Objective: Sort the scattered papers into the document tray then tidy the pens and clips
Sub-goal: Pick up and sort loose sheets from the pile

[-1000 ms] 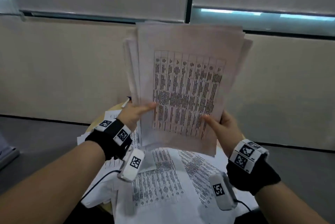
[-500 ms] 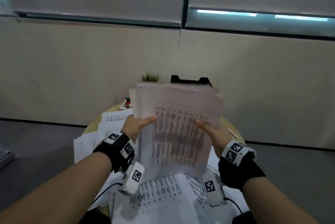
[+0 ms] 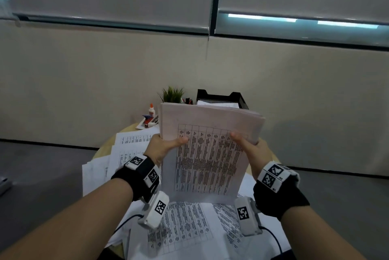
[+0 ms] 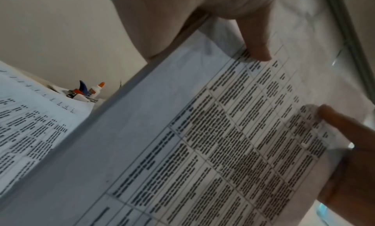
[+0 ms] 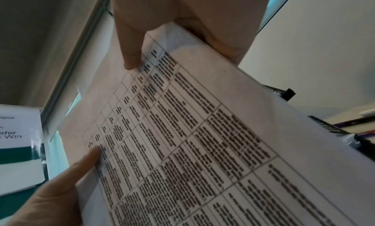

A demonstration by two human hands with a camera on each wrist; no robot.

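Far left on the round tabletop: glue bottle with orange tip, standing beside a stapler. Nearer, at left: loose printed sheets spread flat and overlapping across the tabletop.

Left hand: gripping the left edge of a stack of papers, thumb laid across the printed front, fingers hidden behind the stack in the head view. In the left wrist view, thumb tip pressed on the table grid of the top sheet.

Centre: stack of papers held up off the tabletop, tilted with top edge leaning away, printed table facing the camera. More printed sheets lying flat below it, near the body.

Behind the stack, at the far edge: small green plant, and just right of it a black document tray with a white sheet inside.

Right hand: gripping the right edge of the stack, thumb on the front, fingers wrapped behind; same pinch visible in the right wrist view.
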